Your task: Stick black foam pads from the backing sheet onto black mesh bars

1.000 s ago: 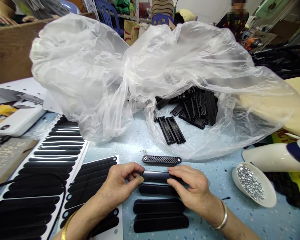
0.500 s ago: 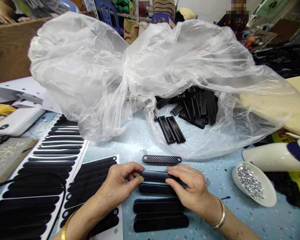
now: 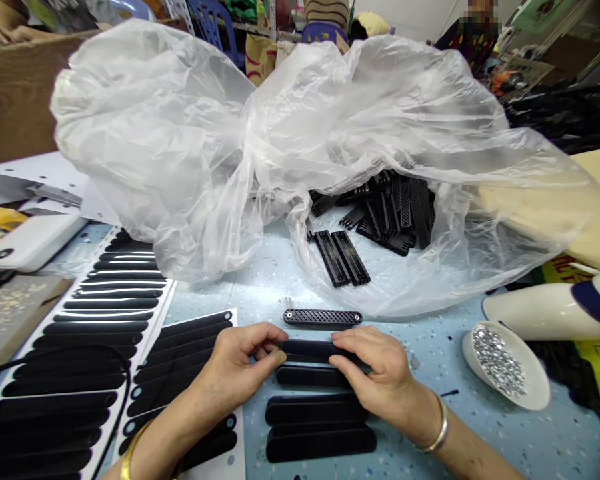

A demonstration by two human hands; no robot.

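Left hand (image 3: 237, 367) and right hand (image 3: 377, 377) pinch opposite ends of a black strip (image 3: 307, 351) above the bench (image 3: 260, 293).

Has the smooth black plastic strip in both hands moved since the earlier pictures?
No. The smooth black plastic strip still lies just below the perforated black strip, parallel to it, with the same small gap between them.

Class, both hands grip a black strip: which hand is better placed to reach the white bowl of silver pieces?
Right, probably. The right hand sits nearer the white bowl, on its own side; the left hand would need to cross the black strip.
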